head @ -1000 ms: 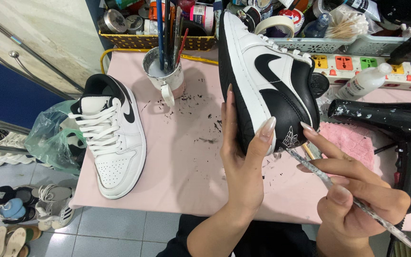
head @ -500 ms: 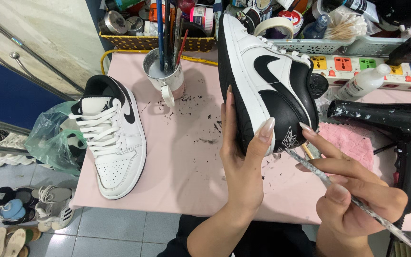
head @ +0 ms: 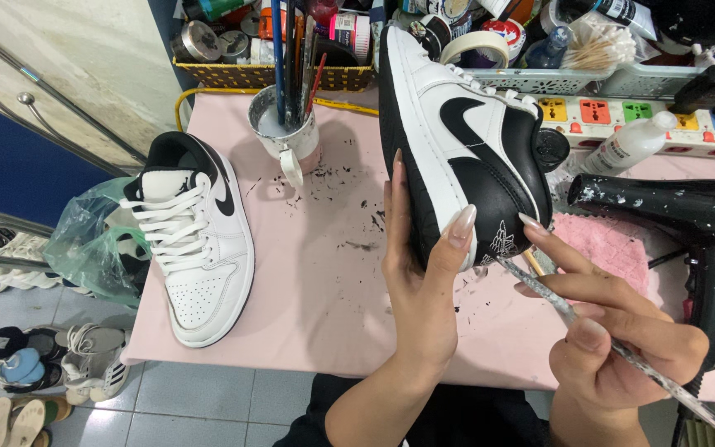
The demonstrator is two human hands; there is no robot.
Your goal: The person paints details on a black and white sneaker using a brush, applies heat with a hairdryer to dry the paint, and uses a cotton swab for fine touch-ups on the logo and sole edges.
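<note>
Holding blk/wht sneaker (head: pixel 465 141) sideways, left hand (head: pixel 419 281); brush (head: pixel 614 348) in right hand (head: pixel 614 339).

Black-and-white sneaker (head: pixel 465 149), pink table (head: pixel 333 281), black hairdryer (head: pixel 688 215).

Shoe-painting workshop: paint-flecked table (head: pixel 324 290), brush cup (head: pixel 285 128), paint jars (head: pixel 349 29).

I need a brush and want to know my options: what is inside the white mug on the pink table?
The white mug holds several long brush handles, blue, dark and red, standing upright. Their lower ends, and anything at the bottom, are hidden by the mug's wall.
</note>
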